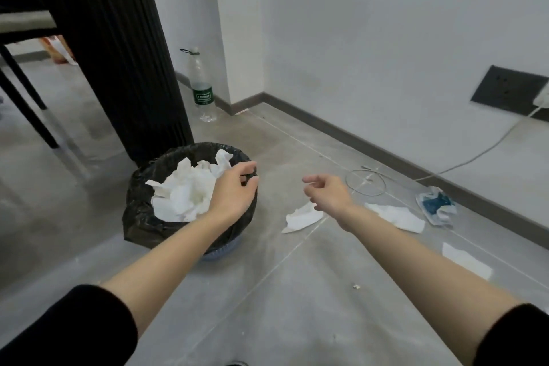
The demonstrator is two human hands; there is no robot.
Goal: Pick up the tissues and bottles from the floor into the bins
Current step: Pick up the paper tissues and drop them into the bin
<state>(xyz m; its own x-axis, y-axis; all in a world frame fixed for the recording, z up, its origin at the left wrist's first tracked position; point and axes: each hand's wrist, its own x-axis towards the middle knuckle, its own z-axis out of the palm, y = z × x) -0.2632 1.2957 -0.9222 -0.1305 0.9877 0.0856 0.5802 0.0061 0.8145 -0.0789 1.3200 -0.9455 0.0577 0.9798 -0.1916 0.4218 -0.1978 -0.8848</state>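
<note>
A bin (139, 217) lined with a black bag stands on the grey floor, filled with crumpled white tissues (185, 187). My left hand (233, 190) hovers over the bin's right rim, fingers loosely curled, holding nothing. My right hand (326, 190) hangs open to the right of the bin, above a white tissue (301, 217) on the floor. Two more tissues lie on the floor, one (396, 215) just right of my forearm and one (466, 260) nearer me. A clear plastic bottle (201, 86) with a green label stands upright by the wall corner.
A blue-and-white tissue packet (436, 206) lies by the skirting board. A thin wire loop (365, 183) and a white cable (475, 154) run along the floor to a dark wall socket (505, 89). A black ribbed column (118, 53) and chair legs (26, 92) stand behind the bin.
</note>
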